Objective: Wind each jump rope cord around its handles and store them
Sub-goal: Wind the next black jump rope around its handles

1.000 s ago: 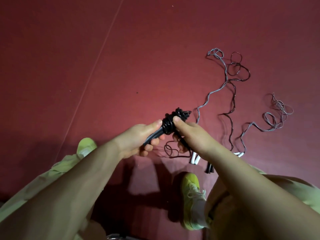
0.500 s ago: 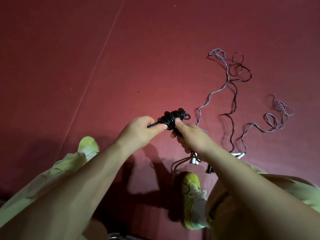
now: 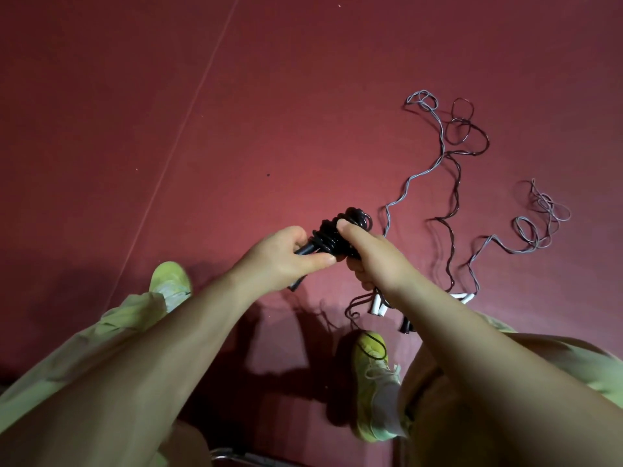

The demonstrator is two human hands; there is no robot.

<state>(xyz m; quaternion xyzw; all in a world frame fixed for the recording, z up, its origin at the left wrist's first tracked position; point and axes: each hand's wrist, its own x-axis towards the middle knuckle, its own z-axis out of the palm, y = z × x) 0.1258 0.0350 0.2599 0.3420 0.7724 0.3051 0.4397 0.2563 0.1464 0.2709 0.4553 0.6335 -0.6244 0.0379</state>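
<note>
Head view: glossy black jump rope bundle, cord coiled tightly round its handles.
Left hand: fingers clamped on handle end.
Right hand: thumb pressed onto coils, fingers wrapped underneath.

The floor is dark red. The wound rope is glossy black. Loose cords lie grey and dark maroon, with white handles. Shoes are yellow-green, trousers pale green.
</note>
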